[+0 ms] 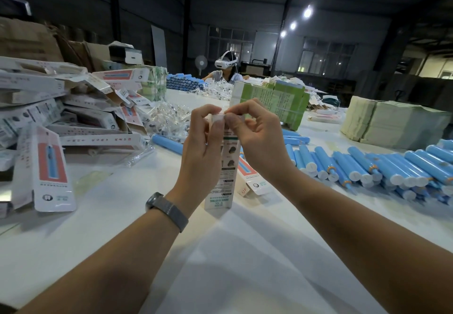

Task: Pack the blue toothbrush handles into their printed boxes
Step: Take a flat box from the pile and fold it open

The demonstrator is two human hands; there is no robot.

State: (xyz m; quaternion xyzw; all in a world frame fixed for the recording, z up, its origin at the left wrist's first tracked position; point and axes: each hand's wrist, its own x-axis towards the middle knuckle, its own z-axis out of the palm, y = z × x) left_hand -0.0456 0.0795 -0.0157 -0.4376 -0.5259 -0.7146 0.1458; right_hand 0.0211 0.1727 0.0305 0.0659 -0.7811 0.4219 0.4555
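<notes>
printed box [221, 181] reads "sonic electric", held by both hands.

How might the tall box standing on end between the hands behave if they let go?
The box is tall on a narrow base, so it would probably tip. It looks like thin card, likely light and easily dented. Both hands, left and right, pinch its top.

Bare forearms, no sleeves, grey mesh-band watch [166, 209] on left wrist
</notes>
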